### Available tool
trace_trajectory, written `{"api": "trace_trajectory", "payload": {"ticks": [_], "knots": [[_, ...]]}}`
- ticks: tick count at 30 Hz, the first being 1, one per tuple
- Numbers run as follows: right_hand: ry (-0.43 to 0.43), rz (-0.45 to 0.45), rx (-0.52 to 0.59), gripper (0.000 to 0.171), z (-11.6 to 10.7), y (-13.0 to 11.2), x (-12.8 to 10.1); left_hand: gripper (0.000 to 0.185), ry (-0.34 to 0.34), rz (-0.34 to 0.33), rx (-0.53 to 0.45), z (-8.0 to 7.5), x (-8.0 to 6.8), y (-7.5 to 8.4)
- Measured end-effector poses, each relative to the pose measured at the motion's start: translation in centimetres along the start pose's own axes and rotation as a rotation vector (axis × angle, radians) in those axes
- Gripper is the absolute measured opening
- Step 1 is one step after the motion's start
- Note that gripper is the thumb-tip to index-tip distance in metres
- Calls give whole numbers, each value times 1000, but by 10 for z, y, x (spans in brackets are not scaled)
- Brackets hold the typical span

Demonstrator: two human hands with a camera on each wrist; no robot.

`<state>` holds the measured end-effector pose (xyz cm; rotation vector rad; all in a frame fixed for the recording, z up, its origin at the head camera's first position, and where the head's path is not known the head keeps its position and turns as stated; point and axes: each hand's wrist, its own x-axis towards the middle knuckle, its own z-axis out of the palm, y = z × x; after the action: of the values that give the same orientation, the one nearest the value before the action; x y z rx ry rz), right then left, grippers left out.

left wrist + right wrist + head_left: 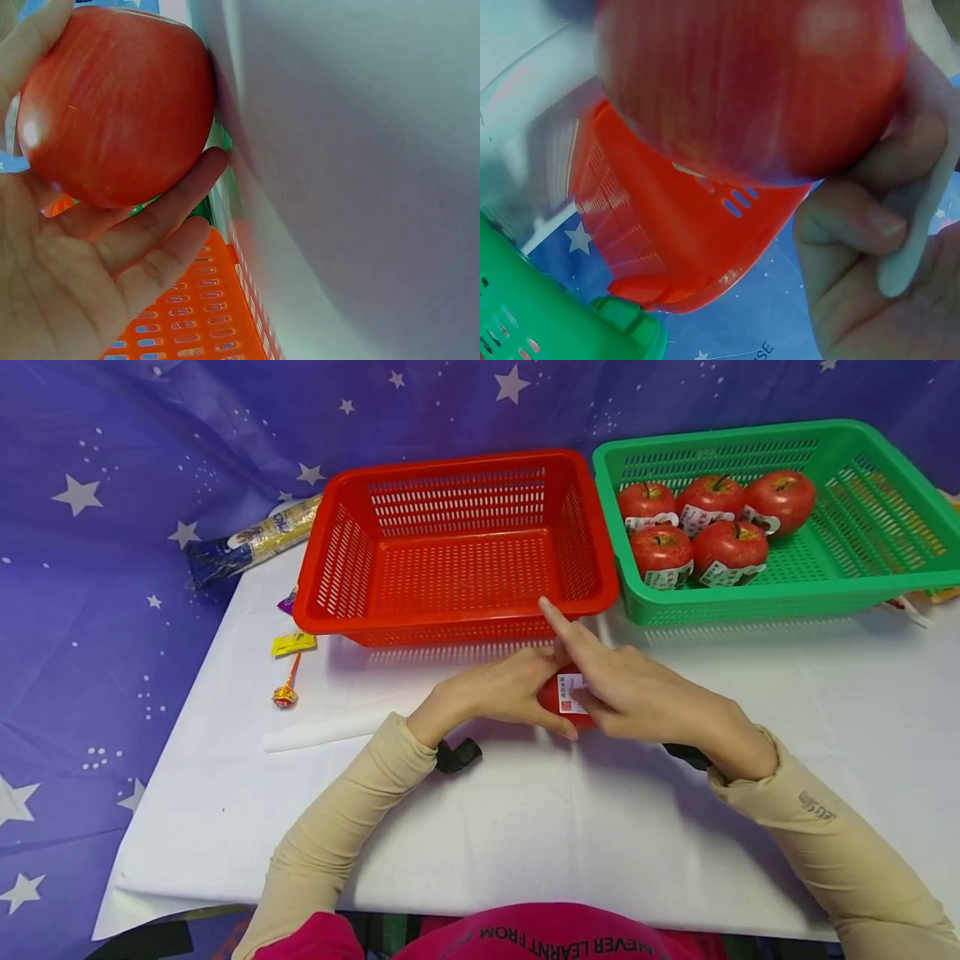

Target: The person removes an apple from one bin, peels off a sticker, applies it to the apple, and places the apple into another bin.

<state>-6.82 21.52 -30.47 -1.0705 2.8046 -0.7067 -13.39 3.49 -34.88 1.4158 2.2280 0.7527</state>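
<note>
Low over the white table in the head view, my left hand (502,687) grips a red apple (551,695), which carries a white printed label (572,693). In the left wrist view the thumb and fingers lie round the apple (120,105). My right hand (637,689) comes at it from the right, index finger stretched out and thumb over the label. A slim white piece with a rounded end (909,259) is held under the right hand's curled fingers (851,217), beside the apple (750,82); its kind cannot be told.
Behind the hands stands an empty red basket (465,572). Right of it, a green basket (765,602) holds several labelled apples (727,550). At left lie a pasta packet (262,539), a yellow wrapper (292,644) and a lollipop (286,695).
</note>
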Motion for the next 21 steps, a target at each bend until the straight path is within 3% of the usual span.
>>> {"api": "trace_trajectory", "payload": {"ticks": [6, 11, 21], "knots": [[67, -21, -138, 101, 3, -4, 0, 70, -14, -23, -52, -3, 1, 0], [69, 50, -188, 100, -5, -7, -1, 70, -38, -35, -26, -9, 2, 2], [-121, 190, 4, 92, -20, 1, -3, 74, -69, -70, -47, -6, 3, 5]]}}
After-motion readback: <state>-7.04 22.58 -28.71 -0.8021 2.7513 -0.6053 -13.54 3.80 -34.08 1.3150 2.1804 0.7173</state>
